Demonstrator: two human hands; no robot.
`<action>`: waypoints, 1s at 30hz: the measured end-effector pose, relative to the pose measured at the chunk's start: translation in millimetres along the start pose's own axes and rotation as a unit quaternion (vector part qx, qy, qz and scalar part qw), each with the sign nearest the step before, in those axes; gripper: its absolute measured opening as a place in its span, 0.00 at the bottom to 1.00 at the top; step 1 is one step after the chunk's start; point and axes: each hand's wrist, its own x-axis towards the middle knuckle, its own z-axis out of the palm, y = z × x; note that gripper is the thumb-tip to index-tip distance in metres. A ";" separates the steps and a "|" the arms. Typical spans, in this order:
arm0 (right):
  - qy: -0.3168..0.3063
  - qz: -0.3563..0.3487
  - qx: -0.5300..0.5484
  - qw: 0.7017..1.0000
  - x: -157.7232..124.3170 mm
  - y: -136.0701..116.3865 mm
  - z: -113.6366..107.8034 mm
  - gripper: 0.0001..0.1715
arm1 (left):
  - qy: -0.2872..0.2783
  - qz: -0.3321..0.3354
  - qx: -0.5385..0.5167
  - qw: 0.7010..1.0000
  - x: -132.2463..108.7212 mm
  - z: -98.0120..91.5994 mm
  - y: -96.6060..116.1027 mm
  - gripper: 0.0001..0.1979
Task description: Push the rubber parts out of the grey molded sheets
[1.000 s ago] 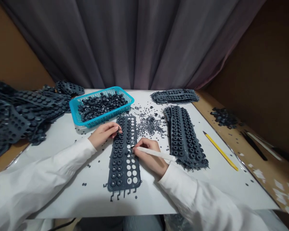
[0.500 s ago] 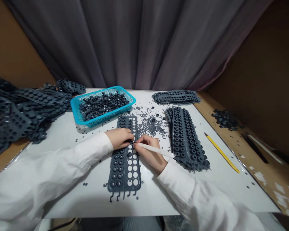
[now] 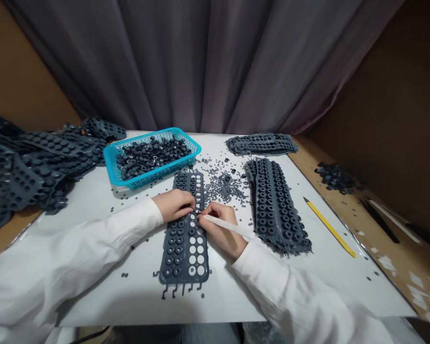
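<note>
Sheet of dark-grey, ring-studded rubber (image 3: 185,241) is lying beneath your fingers, long axis running away from you. Your right hand (image 3: 222,237), pinching a white pen-like tool (image 3: 231,226), is sitting at its right edge; your left hand (image 3: 175,204) is resting over its left side, grip impossible to tell. White tabletop (image 3: 232,296) is flanking both long sides.

A workshop is indicated by studded sheets (image 3: 277,205) stacked beside the right hand (image 3: 222,230) and a basket (image 3: 112,166) of small parts (image 3: 148,155) placed beyond the left hand (image 3: 175,204).
</note>
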 end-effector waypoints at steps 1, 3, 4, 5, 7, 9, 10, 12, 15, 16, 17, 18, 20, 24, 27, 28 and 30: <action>0.000 -0.001 0.001 1.000 -0.1 0.0 0.2 0.05 | 0.013 -0.009 -0.023 1.000 -1.9 1.0 -1.6 0.06; -0.001 -0.003 0.004 1.000 -0.4 0.5 0.4 0.05 | 0.037 -0.037 -0.051 0.997 -5.0 3.8 -3.0 0.07; -0.002 -0.004 0.004 1.000 -0.6 0.9 0.3 0.05 | 0.047 -0.050 -0.058 0.996 -6.0 5.5 -3.0 0.08; -0.004 -0.005 0.004 1.000 -0.8 1.3 0.1 0.05 | 0.056 -0.059 -0.063 0.995 -6.7 7.2 -2.9 0.08; -0.006 -0.003 0.007 1.000 -1.3 1.9 -0.7 0.05 | 0.064 -0.058 -0.064 0.994 -7.4 10.2 -2.6 0.07; -0.005 0.004 0.019 1.000 -1.9 2.3 -1.9 0.03 | 0.055 -0.045 -0.049 0.996 -7.5 11.5 -2.2 0.06; -0.003 0.009 0.027 1.000 -2.1 2.4 -2.4 0.02 | 0.045 -0.035 -0.039 0.998 -7.4 11.3 -1.9 0.06; 0.000 0.015 0.039 0.999 -2.6 2.6 -3.2 0.02 | 0.018 -0.016 -0.017 1.000 -7.0 9.4 -0.8 0.08; 0.000 0.014 0.035 0.999 -2.8 3.0 -3.1 0.02 | -0.017 -0.003 0.020 1.000 -4.5 4.1 2.9 0.10; 0.000 0.013 0.034 0.999 -2.7 3.1 -2.8 0.02 | -0.027 -0.003 0.037 0.999 -2.9 2.2 4.8 0.11; -0.001 0.012 0.033 0.999 -2.7 3.2 -2.5 0.02 | -0.036 -0.005 0.056 0.998 -0.8 0.4 7.0 0.11; -0.001 0.010 0.032 0.999 -2.5 3.1 -2.2 0.02 | -0.048 -0.007 0.076 0.996 1.6 -1.2 9.3 0.10; -0.003 0.006 0.032 0.999 -2.3 2.8 -1.6 0.02 | -0.071 -0.010 0.115 0.991 6.8 -3.4 14.1 0.07; 0.005 -0.005 0.019 1.000 -1.9 2.5 -0.6 0.03 | -0.099 -0.008 0.164 0.982 14.2 -2.6 18.7 0.05; 0.009 -0.015 0.010 1.000 -1.7 3.4 0.1 0.03 | -0.071 -0.012 0.123 0.990 11.7 0.5 12.6 0.07; 0.009 -0.015 0.009 1.000 -1.5 3.7 0.3 0.03 | -0.042 -0.015 0.083 0.996 9.0 1.2 9.2 0.07; 0.010 -0.010 0.006 1.000 -1.3 4.1 0.6 0.04 | 0.046 -0.042 -0.017 0.998 1.5 0.9 2.7 0.08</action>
